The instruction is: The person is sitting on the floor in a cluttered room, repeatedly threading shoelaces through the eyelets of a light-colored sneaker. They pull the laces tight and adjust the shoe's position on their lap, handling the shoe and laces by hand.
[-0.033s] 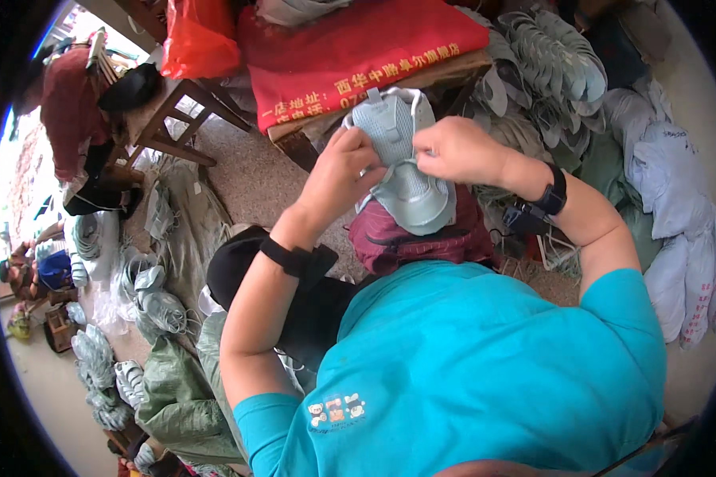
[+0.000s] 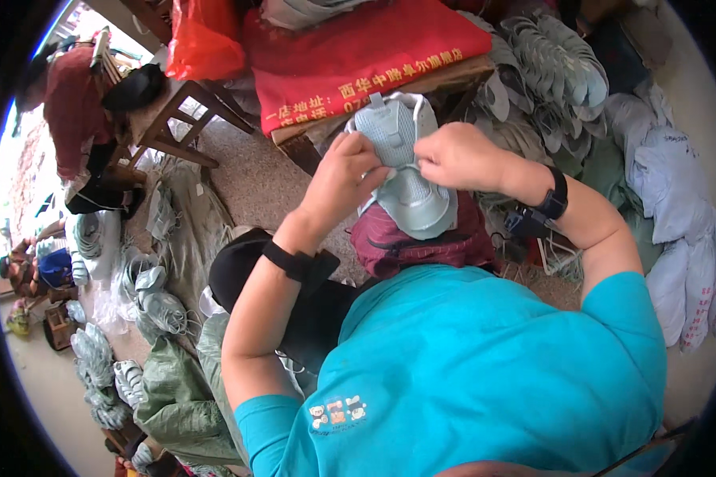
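Observation:
A pale grey-green shoe upper with a mesh tongue lies over a maroon checked cloth in front of my body. At its left edge my left hand is closed, thumb and fingers pinching the material. My right hand is closed on the opposite edge, its fingertips pressed together near the middle of the upper. Whether a lace or thread is between the fingertips is too small to tell. Both wrists wear black straps.
A wooden table under red cloth stands just ahead. Bundles of grey shoe parts hang at the far right, above white sacks. On the left are a wooden stool, a green sack and more bundled uppers.
The whole view has shifted very slightly. Both hands keep their grip on the shoe upper, with no clear movement against it.

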Motion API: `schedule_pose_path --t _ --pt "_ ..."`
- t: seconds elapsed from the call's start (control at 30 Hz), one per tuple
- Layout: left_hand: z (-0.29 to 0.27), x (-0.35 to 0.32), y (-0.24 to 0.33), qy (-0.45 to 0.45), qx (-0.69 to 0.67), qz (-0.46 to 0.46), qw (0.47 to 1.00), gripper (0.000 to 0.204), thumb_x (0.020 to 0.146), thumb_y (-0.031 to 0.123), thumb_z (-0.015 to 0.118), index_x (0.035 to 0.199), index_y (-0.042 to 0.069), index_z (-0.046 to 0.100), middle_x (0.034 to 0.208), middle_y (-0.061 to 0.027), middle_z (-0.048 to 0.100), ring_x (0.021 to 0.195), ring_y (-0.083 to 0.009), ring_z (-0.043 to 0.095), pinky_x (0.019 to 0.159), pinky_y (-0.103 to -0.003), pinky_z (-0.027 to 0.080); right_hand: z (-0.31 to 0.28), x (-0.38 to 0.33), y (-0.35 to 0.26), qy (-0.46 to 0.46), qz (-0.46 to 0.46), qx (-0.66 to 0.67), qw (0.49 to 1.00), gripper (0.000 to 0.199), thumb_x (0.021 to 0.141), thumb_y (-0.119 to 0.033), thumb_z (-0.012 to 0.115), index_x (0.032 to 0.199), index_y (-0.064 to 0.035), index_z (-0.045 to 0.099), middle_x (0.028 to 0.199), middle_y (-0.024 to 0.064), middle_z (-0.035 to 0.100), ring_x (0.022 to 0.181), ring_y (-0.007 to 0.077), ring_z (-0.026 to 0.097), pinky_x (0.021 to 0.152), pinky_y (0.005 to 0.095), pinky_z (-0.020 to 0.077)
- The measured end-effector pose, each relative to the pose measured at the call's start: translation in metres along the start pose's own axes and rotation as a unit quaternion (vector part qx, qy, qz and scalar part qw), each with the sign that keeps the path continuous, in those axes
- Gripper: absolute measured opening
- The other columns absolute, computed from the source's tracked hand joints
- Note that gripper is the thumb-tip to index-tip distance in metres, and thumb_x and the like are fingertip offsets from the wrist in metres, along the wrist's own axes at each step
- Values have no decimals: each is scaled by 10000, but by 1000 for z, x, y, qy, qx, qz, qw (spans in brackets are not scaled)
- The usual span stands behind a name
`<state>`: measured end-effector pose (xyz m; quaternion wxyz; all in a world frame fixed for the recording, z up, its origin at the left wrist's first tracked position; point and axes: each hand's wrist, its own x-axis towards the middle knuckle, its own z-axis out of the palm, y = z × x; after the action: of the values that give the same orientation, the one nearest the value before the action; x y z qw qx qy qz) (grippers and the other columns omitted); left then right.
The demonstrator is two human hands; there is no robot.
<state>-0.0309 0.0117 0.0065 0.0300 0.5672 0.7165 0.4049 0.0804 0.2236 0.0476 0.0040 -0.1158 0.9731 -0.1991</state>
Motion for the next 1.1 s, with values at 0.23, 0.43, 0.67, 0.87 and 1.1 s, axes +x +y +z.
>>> schedule_pose_path --t 0.23,0.43,0.67,0.87,1.1 --pt "35 -5 11 199 -38 -111 973 127 664 65 702 660 -3 595 859 -143 550 860 -327 547 755 -423 462 -16 15 -12 0 -184 -213 959 141 717 -152 662 797 -78 573 912 123 534 881 280 559 727 396 422" --pt "59 2 16 268 -166 -186 930 199 775 124 712 709 -28 601 950 -123 503 898 -272 541 791 -367 472 -42 26 -25 -106 -149 -168 969 254 685 -103 694 883 -40 548 905 125 554 807 326 623 675 434 518" --pt "64 12 47 295 -242 -208 901 190 793 118 675 715 -36 596 942 -147 502 898 -272 526 789 -368 458 -59 34 -13 -192 -170 -116 960 322 660 -86 755 898 -50 542 955 133 539 853 373 597 706 457 503" --pt "56 14 35 261 -274 -236 895 203 883 157 623 792 -16 569 798 -173 539 747 -319 550 696 -404 457 -53 32 -5 -183 -174 -114 961 411 599 -69 784 923 -25 534 948 150 535 846 372 594 716 452 500" --pt "62 17 33 237 -234 -216 918 197 931 165 576 870 -6 501 767 -201 541 714 -349 550 639 -423 443 -37 21 6 -125 -202 -113 965 496 572 -22 797 971 -2 505 981 170 512 879 393 551 715 446 474"
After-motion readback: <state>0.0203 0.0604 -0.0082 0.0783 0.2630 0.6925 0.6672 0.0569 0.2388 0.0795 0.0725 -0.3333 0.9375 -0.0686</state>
